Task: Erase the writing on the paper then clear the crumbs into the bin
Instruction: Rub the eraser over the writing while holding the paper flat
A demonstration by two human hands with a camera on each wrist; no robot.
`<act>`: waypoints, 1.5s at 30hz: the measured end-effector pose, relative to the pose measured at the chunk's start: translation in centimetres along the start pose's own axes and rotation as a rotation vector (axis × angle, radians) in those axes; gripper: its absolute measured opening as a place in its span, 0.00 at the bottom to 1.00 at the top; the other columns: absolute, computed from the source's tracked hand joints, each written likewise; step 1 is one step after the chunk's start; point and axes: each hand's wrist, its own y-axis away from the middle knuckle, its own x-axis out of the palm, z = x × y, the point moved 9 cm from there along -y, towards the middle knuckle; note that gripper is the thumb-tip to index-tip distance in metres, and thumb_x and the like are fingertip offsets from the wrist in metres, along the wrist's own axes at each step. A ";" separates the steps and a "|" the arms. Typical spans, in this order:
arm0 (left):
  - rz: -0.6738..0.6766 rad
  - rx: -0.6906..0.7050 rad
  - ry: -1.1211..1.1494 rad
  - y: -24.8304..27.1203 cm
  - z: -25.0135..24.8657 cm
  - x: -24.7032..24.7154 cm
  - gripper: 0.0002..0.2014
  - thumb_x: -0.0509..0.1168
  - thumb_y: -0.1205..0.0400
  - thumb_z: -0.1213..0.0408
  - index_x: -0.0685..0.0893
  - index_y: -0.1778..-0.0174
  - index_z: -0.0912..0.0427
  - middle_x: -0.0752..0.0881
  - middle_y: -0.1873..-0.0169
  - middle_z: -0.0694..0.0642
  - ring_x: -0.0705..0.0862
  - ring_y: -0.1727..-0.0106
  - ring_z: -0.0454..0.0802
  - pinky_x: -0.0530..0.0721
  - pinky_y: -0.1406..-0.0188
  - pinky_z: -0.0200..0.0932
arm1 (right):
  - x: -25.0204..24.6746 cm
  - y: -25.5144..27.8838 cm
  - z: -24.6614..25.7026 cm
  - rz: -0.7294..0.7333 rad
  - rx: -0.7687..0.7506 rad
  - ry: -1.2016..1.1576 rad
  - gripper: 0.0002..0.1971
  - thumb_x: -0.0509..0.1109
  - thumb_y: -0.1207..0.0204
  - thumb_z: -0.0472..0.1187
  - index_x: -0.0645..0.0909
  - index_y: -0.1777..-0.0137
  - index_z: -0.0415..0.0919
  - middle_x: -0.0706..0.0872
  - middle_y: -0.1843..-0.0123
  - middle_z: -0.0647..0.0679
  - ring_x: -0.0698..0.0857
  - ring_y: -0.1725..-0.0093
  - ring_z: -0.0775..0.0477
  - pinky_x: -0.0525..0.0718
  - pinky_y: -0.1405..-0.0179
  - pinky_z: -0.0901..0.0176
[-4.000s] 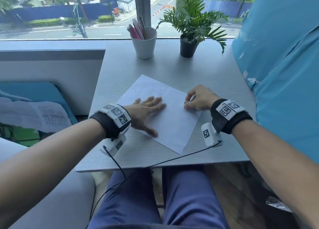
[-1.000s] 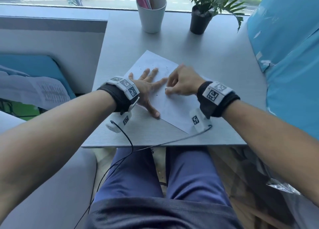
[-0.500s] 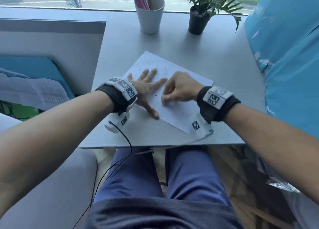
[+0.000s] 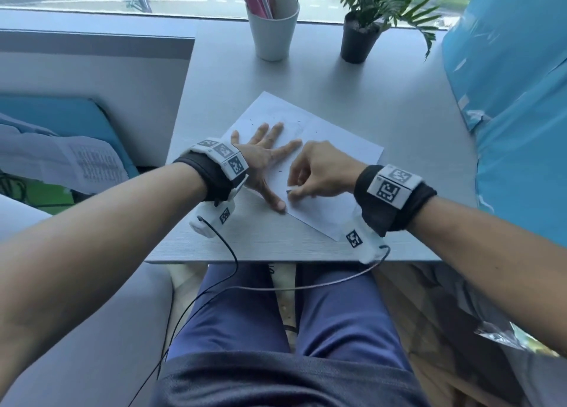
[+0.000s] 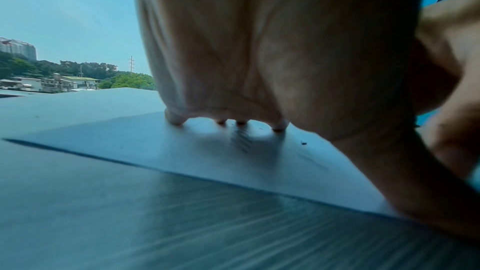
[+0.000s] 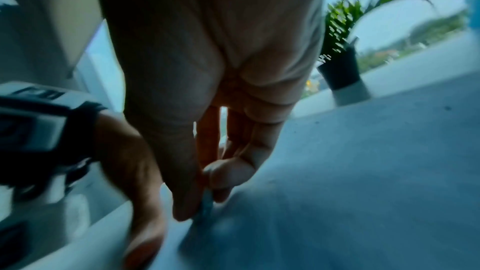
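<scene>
A thin white sheet of paper (image 4: 325, 148) lay flat on the grey wood-grained table (image 4: 399, 99), dotted with dark crumbs (image 4: 280, 170). It was pressed down by the left hand (image 4: 264, 161), fingers spread. A small eraser (image 6: 205, 206) — blurred, seen best from the right wrist — was pinched by the right hand (image 4: 322, 173) against the sheet.

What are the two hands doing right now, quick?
Left hand: open, fingers spread flat, pressing the paper down.
Right hand: fingers pinching a small eraser against the paper.
</scene>
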 end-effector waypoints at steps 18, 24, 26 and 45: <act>-0.014 0.009 0.005 -0.1 0.0 0.0 0.74 0.74 0.52 0.20 0.29 0.20 0.28 0.20 0.19 0.47 0.22 0.18 0.53 0.35 0.25 0.82 | -0.6 0.1 -1.0 -0.072 0.046 -0.060 0.03 0.82 0.34 0.42 0.91 0.64 0.44 0.86 0.75 0.56 0.82 0.77 0.61 0.76 0.73 0.74; -0.022 0.010 0.019 0.0 -0.2 0.0 0.74 0.75 0.51 0.22 0.29 0.20 0.27 0.22 0.19 0.47 0.23 0.17 0.55 0.34 0.25 0.81 | -4.5 -1.3 -3.7 -0.345 0.140 -0.132 0.05 0.82 0.36 0.40 0.92 0.62 0.41 0.85 0.75 0.56 0.79 0.80 0.68 0.77 0.73 0.74; -0.041 0.020 0.015 -0.2 -0.2 0.0 0.73 0.75 0.51 0.22 0.29 0.20 0.26 0.22 0.18 0.47 0.24 0.17 0.55 0.34 0.25 0.80 | -4.8 -1.0 -4.4 -0.366 0.155 -0.105 0.06 0.83 0.36 0.42 0.92 0.62 0.41 0.85 0.73 0.55 0.80 0.79 0.68 0.78 0.73 0.77; -0.196 0.409 -0.215 4.6 -8.0 1.7 0.42 0.46 0.17 0.33 0.40 0.12 0.48 0.35 0.14 0.50 0.35 0.14 0.48 0.33 0.17 0.54 | -5.1 0.9 -9.8 -0.151 0.362 -0.114 0.05 0.82 0.32 0.42 0.88 0.64 0.46 0.90 0.67 0.45 0.86 0.72 0.50 0.86 0.63 0.59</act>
